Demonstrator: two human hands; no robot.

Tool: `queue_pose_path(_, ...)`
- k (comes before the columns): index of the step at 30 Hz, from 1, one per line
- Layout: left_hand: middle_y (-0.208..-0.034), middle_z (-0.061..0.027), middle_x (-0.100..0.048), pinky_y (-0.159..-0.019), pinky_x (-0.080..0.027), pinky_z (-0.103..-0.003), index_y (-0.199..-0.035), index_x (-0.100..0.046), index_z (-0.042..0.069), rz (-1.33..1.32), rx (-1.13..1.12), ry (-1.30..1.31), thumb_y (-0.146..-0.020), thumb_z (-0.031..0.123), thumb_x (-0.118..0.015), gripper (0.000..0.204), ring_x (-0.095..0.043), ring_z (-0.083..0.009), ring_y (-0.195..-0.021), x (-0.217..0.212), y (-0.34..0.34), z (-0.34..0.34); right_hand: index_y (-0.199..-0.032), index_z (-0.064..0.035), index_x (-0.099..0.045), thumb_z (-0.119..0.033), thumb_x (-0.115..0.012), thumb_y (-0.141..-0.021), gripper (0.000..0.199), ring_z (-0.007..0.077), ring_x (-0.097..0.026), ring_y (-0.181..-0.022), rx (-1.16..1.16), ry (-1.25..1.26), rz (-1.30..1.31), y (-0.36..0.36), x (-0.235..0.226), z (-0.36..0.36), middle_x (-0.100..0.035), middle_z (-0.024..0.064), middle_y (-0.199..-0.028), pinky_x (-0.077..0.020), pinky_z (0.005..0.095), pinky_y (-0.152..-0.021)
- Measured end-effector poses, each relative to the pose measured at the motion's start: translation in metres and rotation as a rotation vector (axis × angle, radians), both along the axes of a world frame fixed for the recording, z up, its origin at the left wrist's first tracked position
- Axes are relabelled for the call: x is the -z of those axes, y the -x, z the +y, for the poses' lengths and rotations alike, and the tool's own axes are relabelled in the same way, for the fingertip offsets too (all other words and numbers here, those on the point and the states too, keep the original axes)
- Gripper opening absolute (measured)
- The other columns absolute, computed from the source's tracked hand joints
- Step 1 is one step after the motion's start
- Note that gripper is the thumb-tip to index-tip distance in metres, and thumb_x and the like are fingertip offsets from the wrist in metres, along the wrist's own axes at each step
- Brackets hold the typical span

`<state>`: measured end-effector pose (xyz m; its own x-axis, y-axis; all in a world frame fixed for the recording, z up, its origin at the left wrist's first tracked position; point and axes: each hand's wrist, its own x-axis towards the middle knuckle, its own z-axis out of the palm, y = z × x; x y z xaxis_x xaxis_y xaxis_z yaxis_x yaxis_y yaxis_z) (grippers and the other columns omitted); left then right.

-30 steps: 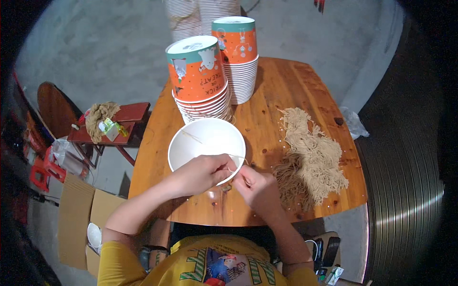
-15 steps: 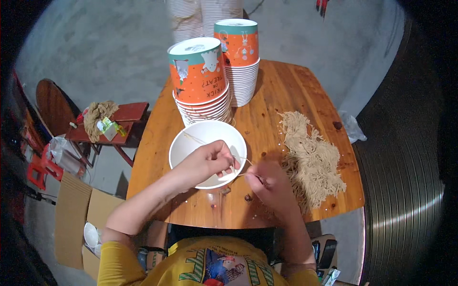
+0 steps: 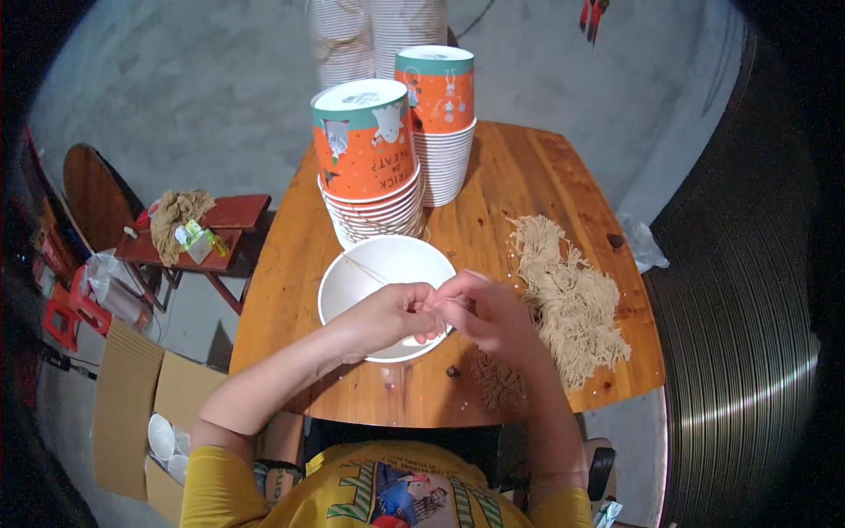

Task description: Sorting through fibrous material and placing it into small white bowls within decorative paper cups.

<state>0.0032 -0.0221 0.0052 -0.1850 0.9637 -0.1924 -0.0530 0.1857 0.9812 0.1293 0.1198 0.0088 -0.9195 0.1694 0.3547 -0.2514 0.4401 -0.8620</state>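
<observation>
A white paper bowl (image 3: 370,273) stands on the wooden table (image 3: 528,176) in front of me. My left hand (image 3: 387,312) and my right hand (image 3: 480,308) meet over the bowl's right rim, fingers pinched together on a thin beige string. One strand of string (image 3: 361,268) lies across the inside of the bowl. A heap of beige strings (image 3: 568,295) lies on the table just right of my right hand.
Two tall stacks of orange printed paper bowls (image 3: 365,154) (image 3: 437,97) stand behind the white bowl. A person in striped trousers (image 3: 374,35) stands past the table. A red stool (image 3: 220,220) with string and packets is at left. A cardboard box (image 3: 150,414) holds white bowls.
My hands have risen from the table's front edge onto the bowl's right rim and closed together; the right hand moved left, away from the string heap.
</observation>
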Motion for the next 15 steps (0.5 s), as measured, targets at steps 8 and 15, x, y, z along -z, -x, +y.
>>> queue_pose_path(8, -0.084, 0.0023, -0.057, -0.068, -0.042, -0.020, -0.093, -0.058, 0.004, -0.100, 0.015, 0.000, -0.087, 0.009, -0.061, 0.009, -0.051, -0.0046, -0.074, 0.003, -0.001, 0.000, -0.087, -0.0040, -0.059, -0.025, -0.054, -0.088, 0.022, 0.0256, -0.061, -0.068, 0.204, -0.270, 0.110, 0.003, 0.023, 0.005, -0.060, 0.0122, -0.077, -0.0477, 0.0381, -0.065)
queue_pose_path(15, -0.083, 0.0017, -0.058, -0.067, -0.042, -0.020, -0.093, -0.058, 0.005, -0.121, 0.017, -0.046, -0.088, 0.010, -0.061, 0.008, -0.051, -0.0053, -0.072, 0.006, 0.000, 0.005, -0.089, -0.0036, -0.057, -0.011, -0.063, -0.082, 0.012, 0.0103, -0.054, -0.068, 0.345, 0.119, -0.061, -0.020, 0.031, -0.008, -0.057, 0.0011, -0.073, -0.0441, 0.0252, -0.064)
